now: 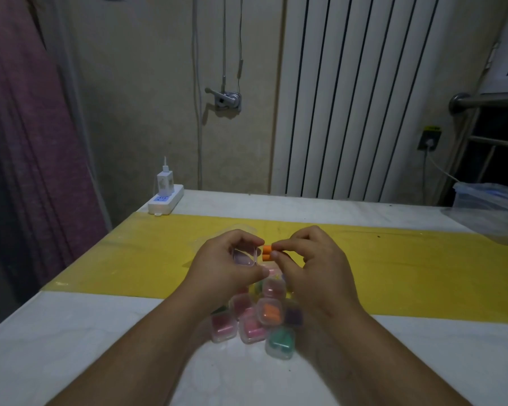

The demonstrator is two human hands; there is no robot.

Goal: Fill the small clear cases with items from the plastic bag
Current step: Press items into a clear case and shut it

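My left hand [226,265] holds a small clear case [245,256] above the yellow strip, fingers curled round its edges. Right beside it, my right hand [308,256] pinches two orange foam plugs [266,253] between thumb and forefinger, their ends at the case's right edge. Below my wrists lies a heap of filled clear cases [258,317] with pink, orange, green and purple contents. A clear plastic bag [241,228] lies flat behind my hands, mostly hidden by them.
The white table [71,332] carries a yellow strip [408,259] across it. A white power strip with a charger [165,197] sits at the back left corner. A clear lidded box [493,206] stands at the back right.
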